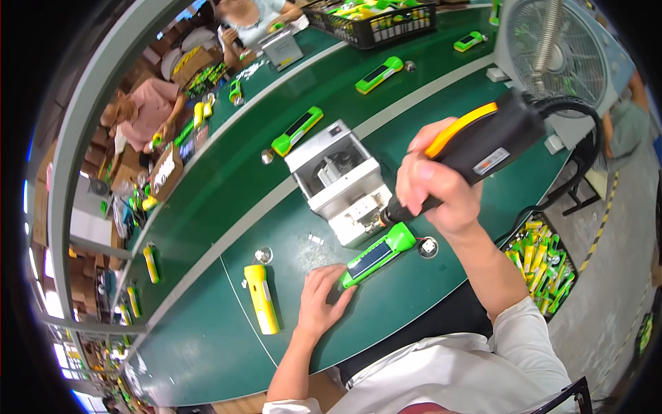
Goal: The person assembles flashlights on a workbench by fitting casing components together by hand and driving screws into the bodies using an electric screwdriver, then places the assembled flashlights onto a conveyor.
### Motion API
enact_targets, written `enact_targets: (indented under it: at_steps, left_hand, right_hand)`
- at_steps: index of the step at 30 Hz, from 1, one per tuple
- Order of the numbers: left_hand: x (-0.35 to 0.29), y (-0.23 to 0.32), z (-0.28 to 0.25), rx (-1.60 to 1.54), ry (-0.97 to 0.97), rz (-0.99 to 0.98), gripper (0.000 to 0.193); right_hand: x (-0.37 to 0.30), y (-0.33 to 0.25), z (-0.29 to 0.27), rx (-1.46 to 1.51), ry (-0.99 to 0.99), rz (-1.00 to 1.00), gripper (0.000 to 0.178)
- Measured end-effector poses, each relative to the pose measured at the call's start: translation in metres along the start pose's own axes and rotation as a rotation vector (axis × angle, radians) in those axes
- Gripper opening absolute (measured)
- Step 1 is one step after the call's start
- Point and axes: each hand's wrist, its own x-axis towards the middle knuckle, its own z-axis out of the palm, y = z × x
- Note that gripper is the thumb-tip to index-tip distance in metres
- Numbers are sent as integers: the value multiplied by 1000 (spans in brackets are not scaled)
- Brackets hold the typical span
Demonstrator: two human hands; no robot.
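Observation:
My right hand (pixel 447 192) is wrapped round a black and yellow electric screwdriver (pixel 507 134), tilted so its tip points down to the left. The tip is at the front of a grey metal screw feeder (pixel 355 186); whether it touches a screw is too small to tell. Below the feeder lies a green flashlight (pixel 398 238) with a dark solar panel. My left hand (pixel 323 301) holds its near-left end, fingers against the side. A round lamp head (pixel 428 247) hangs off the flashlight's far end. Left of my left hand lies a yellow flashlight (pixel 261 300) with its lamp head (pixel 263 255) beside it.
Several flashlights, one a green flashlight (pixel 298 131), lie along the green belt beyond. A fan (pixel 555 55) stands at the far right. A crate of flashlights (pixel 541 265) is on the floor at my right. Co-workers sit across the line; a black basket (pixel 396 31) is at the back.

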Motion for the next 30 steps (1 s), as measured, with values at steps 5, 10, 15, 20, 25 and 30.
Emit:
enact_targets:
  at_steps: [5,10,15,20,25,30]
  left_hand:
    - [2,-6,-2,6,-23,31,44]
    - [3,-9,-5,9,-34,12,46]
    - [4,-7,-9,-41,-44,-10,45]
    - [4,-9,-3,-35,-29,17,46]
    - [2,-9,0,-11,14,-21,45]
    - [10,-8,5,-21,62,-40,44]
  right_hand:
    - [5,26,5,-125,-101,16,25]
    - [1,43,3,-177,-169,25,25]
    - [-6,46,5,-45,-148,86,22]
    - [17,53,10,-276,-298,157,27]
    - [57,59,33,-85,-314,511,17]
    - [26,50,21,40,-373,410,29]
